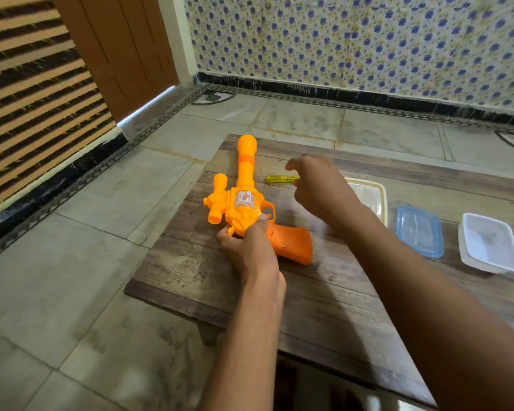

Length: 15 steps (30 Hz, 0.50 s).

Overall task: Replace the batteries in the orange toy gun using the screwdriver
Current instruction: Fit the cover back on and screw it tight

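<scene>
Two hands are working over a low wooden surface. The left hand is gripping the orange toy gun at the rounded body where it meets the darker orange grip, pinning it flat on the near left part of the surface, barrel pointing away. The right hand is hovering just right of the barrel with fingers loosely curled and holding nothing, directly over the tip end of the yellow screwdriver, which is lying on the surface beside the gun.

Judging by its hollow moulded plastic, the gun is probably light, stiff and somewhat slick, so it is likely to skid unless held down; the junction of body and grip looks like the firmest hold, and a small screw is showing on the grip. The screwdriver is slim and liable to roll, best taken by its handle.

To the right are sitting a clear container, partly hidden by the arm, a blue lid and a white tray. The surface is standing on a tiled floor, with a floral-patterned wall beyond and a brown door at far left.
</scene>
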Motion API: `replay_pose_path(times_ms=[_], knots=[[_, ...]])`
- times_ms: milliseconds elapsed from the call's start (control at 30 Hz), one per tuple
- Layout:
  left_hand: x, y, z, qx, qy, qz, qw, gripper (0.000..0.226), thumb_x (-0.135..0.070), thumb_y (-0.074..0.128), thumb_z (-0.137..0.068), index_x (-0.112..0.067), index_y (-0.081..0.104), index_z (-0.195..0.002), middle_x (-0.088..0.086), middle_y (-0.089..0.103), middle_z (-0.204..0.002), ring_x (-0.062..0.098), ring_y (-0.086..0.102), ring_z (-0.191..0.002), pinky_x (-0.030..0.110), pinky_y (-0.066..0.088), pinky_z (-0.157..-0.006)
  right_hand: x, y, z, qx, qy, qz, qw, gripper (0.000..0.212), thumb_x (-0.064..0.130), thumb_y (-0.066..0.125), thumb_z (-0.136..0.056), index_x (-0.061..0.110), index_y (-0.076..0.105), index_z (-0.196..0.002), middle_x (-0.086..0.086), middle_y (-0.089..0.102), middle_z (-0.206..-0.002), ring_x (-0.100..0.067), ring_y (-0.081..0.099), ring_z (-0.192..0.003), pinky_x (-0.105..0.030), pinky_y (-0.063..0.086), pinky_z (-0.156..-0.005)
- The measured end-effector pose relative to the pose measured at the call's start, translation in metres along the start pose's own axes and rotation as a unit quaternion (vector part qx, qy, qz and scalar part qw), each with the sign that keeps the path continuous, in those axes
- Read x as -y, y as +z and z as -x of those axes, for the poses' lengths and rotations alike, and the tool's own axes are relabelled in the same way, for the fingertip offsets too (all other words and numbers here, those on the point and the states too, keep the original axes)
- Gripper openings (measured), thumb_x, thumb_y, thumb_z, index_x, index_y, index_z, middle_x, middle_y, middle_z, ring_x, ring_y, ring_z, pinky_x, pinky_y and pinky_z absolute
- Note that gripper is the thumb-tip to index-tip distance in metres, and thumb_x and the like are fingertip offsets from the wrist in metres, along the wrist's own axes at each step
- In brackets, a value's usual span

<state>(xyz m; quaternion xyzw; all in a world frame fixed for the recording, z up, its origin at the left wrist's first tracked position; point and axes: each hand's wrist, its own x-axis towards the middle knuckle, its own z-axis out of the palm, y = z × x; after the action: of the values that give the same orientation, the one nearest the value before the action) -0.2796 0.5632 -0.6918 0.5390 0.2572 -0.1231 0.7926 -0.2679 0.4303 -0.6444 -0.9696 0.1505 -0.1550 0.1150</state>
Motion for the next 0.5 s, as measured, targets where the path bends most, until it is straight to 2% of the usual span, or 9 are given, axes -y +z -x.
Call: replay_pose_path(times_ms=[100, 200, 400, 500], knots=[[0.002, 0.0, -0.001, -0.002, 0.001, -0.004, 1.0, 0.057, -0.015, 0.081, -0.081, -0.03, 0.053, -0.129, 0.004, 0.068, -0.116, 0.026, 0.069, -0.1, 0.058, 0.057, -0.093, -0.002, 0.009, -0.03, 0.085, -0.017, 0.092, 0.992, 0.043, -0.007, 0.057, -0.087, 0.006, 0.062, -0.128, -0.02, 0.066, -0.121, -0.042, 0.062, -0.11, -0.052, 0.057, -0.085], [0.003, 0.0, -0.004, 0.002, -0.005, -0.002, 1.0, 0.055, -0.016, 0.081, -0.08, -0.032, 0.053, -0.124, 0.003, 0.069, -0.117, 0.026, 0.07, -0.099, 0.058, 0.058, -0.092, -0.003, 0.022, -0.046, 0.134, -0.041, 0.135, 0.981, 0.045, -0.006, 0.054, -0.09, 0.008, 0.061, -0.132, -0.02, 0.064, -0.122, -0.043, 0.062, -0.111, -0.051, 0.057, -0.087], [0.0, -0.001, -0.005, 0.01, -0.015, 0.002, 1.0, 0.055, -0.011, 0.078, -0.081, -0.031, 0.051, -0.125, 0.003, 0.066, -0.117, 0.023, 0.067, -0.097, 0.059, 0.057, -0.093, -0.004, 0.035, -0.053, 0.114, -0.076, 0.148, 0.98, 0.022, -0.005, 0.06, -0.092, 0.001, 0.066, -0.113, -0.022, 0.063, -0.106, -0.042, 0.065, -0.09, -0.048, 0.058, -0.073], [-0.005, -0.004, -0.006, 0.025, -0.015, 0.004, 1.0, 0.056, -0.008, 0.077, -0.082, -0.029, 0.051, -0.127, 0.003, 0.066, -0.116, 0.024, 0.068, -0.097, 0.059, 0.057, -0.093, -0.006, 0.033, -0.05, 0.095, -0.084, 0.114, 0.985, 0.023, -0.008, 0.063, -0.086, -0.001, 0.067, -0.108, -0.021, 0.065, -0.105, -0.041, 0.064, -0.091, -0.048, 0.059, -0.072]])
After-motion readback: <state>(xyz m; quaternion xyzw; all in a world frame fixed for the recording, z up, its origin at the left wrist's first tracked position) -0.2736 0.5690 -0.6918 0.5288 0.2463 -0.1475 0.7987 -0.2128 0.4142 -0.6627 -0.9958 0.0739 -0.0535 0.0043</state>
